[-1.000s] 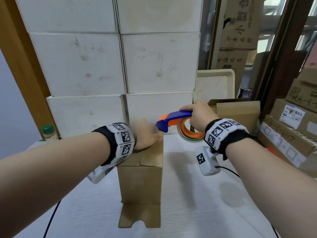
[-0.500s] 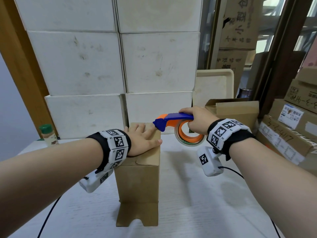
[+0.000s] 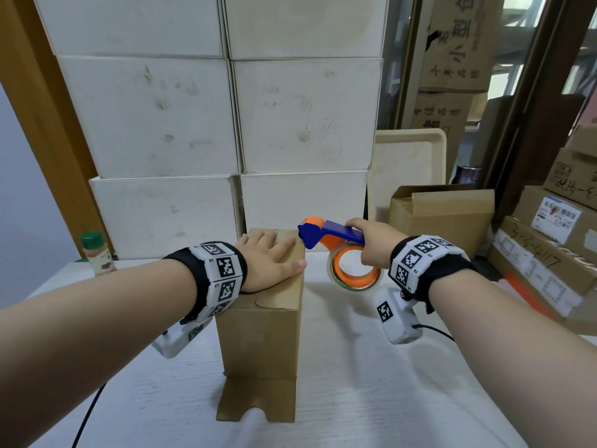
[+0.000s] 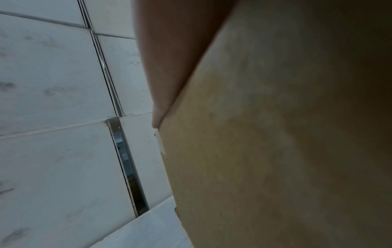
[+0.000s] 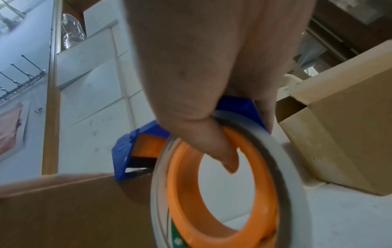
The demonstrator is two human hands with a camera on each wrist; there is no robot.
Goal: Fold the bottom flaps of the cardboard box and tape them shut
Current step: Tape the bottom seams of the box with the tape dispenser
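Observation:
A tall brown cardboard box [image 3: 261,337] stands upright on the white table [image 3: 371,399], its folded flaps facing up. My left hand [image 3: 269,257] lies flat on those flaps with straight fingers, pressing them down. One loose flap [image 3: 256,404] spreads on the table at the box's foot. My right hand [image 3: 371,242] grips a blue and orange tape dispenser [image 3: 336,250] with a clear tape roll [image 3: 355,273]; its blue nose sits at the box's top far right edge. In the right wrist view the thumb [image 5: 212,147] hooks through the orange core [image 5: 222,201], beside the box [image 5: 74,211].
Stacked white boxes [image 3: 226,124] form a wall close behind. A green-capped spice jar [image 3: 97,252] stands at the left rear of the table. An open cardboard box [image 3: 442,211] and labelled cartons [image 3: 549,253] crowd the right side. A cable [image 3: 433,329] trails from the right wrist.
The left hand has slid back and flattened on the box top. The right hand has brought the dispenser's nose closer to the box's far right edge.

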